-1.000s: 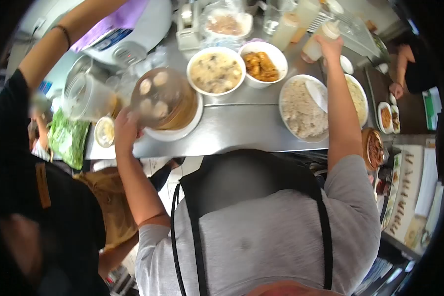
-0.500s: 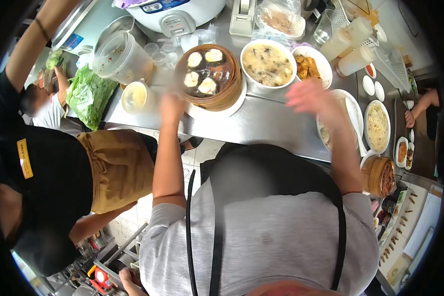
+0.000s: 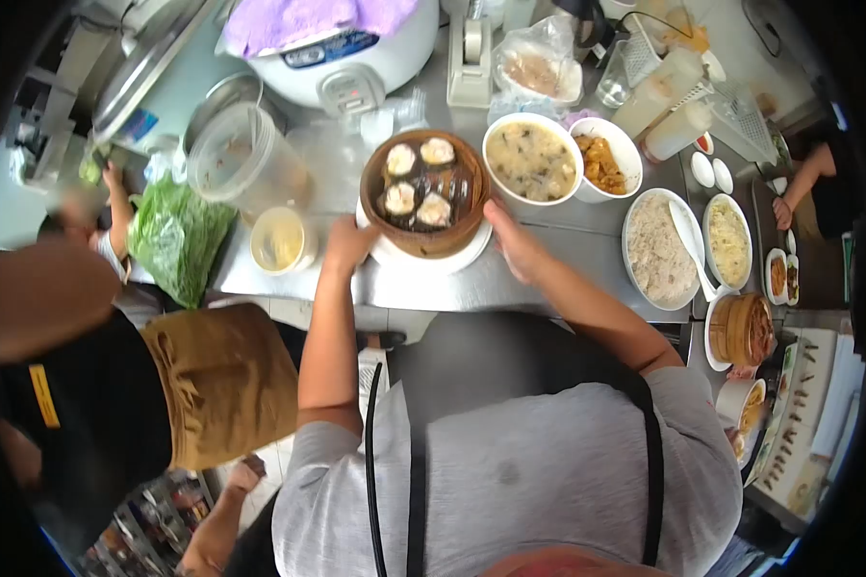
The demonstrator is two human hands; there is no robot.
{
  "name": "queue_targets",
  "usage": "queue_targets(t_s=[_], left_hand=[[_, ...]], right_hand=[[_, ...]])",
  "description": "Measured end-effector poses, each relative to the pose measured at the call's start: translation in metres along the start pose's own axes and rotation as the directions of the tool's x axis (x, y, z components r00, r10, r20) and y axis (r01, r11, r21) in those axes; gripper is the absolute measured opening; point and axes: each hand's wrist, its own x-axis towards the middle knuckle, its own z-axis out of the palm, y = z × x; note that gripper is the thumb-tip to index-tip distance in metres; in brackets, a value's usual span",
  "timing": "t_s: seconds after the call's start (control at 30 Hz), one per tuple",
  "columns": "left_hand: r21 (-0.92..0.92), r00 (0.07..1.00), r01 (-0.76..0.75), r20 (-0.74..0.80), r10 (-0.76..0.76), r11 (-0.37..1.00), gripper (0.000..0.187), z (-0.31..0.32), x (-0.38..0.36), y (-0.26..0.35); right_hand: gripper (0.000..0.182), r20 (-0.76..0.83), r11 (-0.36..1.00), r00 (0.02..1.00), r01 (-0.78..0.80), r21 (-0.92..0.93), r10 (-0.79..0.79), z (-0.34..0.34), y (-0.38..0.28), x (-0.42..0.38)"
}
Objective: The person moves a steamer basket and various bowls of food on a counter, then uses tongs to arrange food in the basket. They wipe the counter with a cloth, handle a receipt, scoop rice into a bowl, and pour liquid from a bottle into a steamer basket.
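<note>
A round bamboo steamer with several pale dumplings in dark liquid stands on a white plate. My left hand is at the plate's left side, its fingers closed on the rim. At the right, my right hand reaches the steamer and plate edge, fingers stretched, the fingertips partly hidden. Behind my right hand are a white bowl of soup and a bowl of brown food. A small tub stands left of my left hand.
A rice cooker, a large clear container and bagged greens are at the left. Rice bowls and another steamer stand right. A co-worker in a brown apron stands left; another person's arm is far right.
My right hand has moved left from near the bowls to the steamer's right side. My left hand stays beside the plate. The view has shifted, and the co-worker at the left has moved.
</note>
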Motion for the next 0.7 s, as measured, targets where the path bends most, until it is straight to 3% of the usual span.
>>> queue_targets(t_s=[0.07, 0.1, 0.13, 0.17, 0.2, 0.23, 0.27, 0.33, 0.37, 0.4, 0.43, 0.5, 0.57, 0.63, 0.67, 0.7], left_hand=[[0.234, 0.999, 0.000, -0.038, 0.010, 0.972, 0.046, -0.001, 0.008, -0.023], [-0.021, 0.985, -0.053, -0.163, 0.049, 0.998, 0.039, 0.003, 0.007, -0.041], [-0.485, 0.997, -0.006, -0.072, -0.032, 0.875, 0.033, 0.002, -0.006, -0.014], [-0.650, 0.990, 0.050, -0.068, -0.123, 0.758, 0.034, 0.003, -0.010, -0.005], [-0.661, 0.993, 0.011, -0.078, -0.084, 0.750, 0.038, 0.006, -0.014, 0.002], [-0.661, 0.990, -0.024, -0.120, -0.074, 0.750, 0.040, 0.011, -0.007, -0.015], [-0.625, 0.972, 0.003, -0.183, -0.149, 0.781, 0.041, 0.013, -0.011, -0.007], [-0.678, 0.973, 0.005, -0.167, -0.161, 0.735, 0.043, 0.011, -0.024, 0.006], [-0.481, 0.968, -0.085, -0.247, -0.042, 0.873, 0.037, 0.004, -0.033, 0.015], [-0.362, 0.965, -0.098, -0.262, 0.000, 0.927, 0.036, -0.006, -0.031, 0.010], [-0.453, 0.960, -0.121, -0.279, -0.011, 0.883, 0.040, -0.010, -0.039, 0.030], [-0.392, 0.967, -0.205, -0.224, 0.123, 0.897, 0.048, -0.022, -0.039, 0.040], [-0.127, 0.943, -0.309, -0.167, 0.287, 0.942, 0.052, -0.037, -0.043, 0.073], [-0.686, 0.985, -0.164, -0.077, 0.154, 0.709, 0.052, -0.024, -0.063, 0.144], [-0.693, 0.973, -0.205, -0.069, 0.219, 0.691, 0.051, -0.017, -0.059, 0.167], [-0.734, 0.976, -0.130, 0.024, 0.216, 0.667, 0.050, -0.011, -0.050, 0.180]], right_hand=[[0.071, -0.026, 0.999, 0.998, -0.052, 0.015, 0.053, 0.004, -0.004, 0.000], [0.066, 0.042, 0.998, 0.998, -0.051, 0.028, 0.050, -0.002, 0.009, 0.011], [0.060, 0.053, 0.998, 0.996, -0.064, -0.020, 0.065, 0.005, -0.010, 0.004], [0.056, 0.100, 0.999, 0.994, 0.047, -0.026, -0.044, 0.000, 0.002, 0.013], [0.054, 0.029, 0.996, 0.996, 0.088, -0.006, -0.088, -0.001, 0.026, 0.028], [0.056, -0.088, 0.988, 0.990, 0.099, -0.119, -0.110, -0.003, 0.045, 0.049], [0.057, -0.112, 0.959, 0.987, 0.082, -0.270, -0.116, -0.003, 0.030, 0.036], [0.060, -0.096, 0.917, 0.991, 0.049, -0.397, -0.094, 0.005, -0.004, 0.005], [0.061, -0.060, 0.924, 0.995, 0.046, -0.379, -0.075, 0.004, -0.015, -0.005], [0.062, 0.002, 0.944, 0.994, 0.107, -0.311, -0.112, 0.000, -0.026, -0.012], [0.063, 0.068, 0.957, 0.986, 0.167, -0.236, -0.155, -0.004, -0.034, -0.018], [0.065, 0.187, 0.955, 0.947, 0.281, -0.094, -0.260, -0.013, -0.047, -0.029], [0.067, 0.312, 0.925, 0.874, 0.375, 0.054, -0.372, -0.016, -0.071, -0.045], [0.072, 0.056, 0.990, 0.992, 0.109, 0.092, -0.114, -0.028, -0.112, -0.088], [0.073, 0.041, 0.990, 0.990, 0.133, 0.043, -0.135, -0.046, -0.117, -0.088], [0.072, 0.036, 0.985, 0.986, 0.159, 0.067, -0.162, -0.062, -0.134, -0.105]])
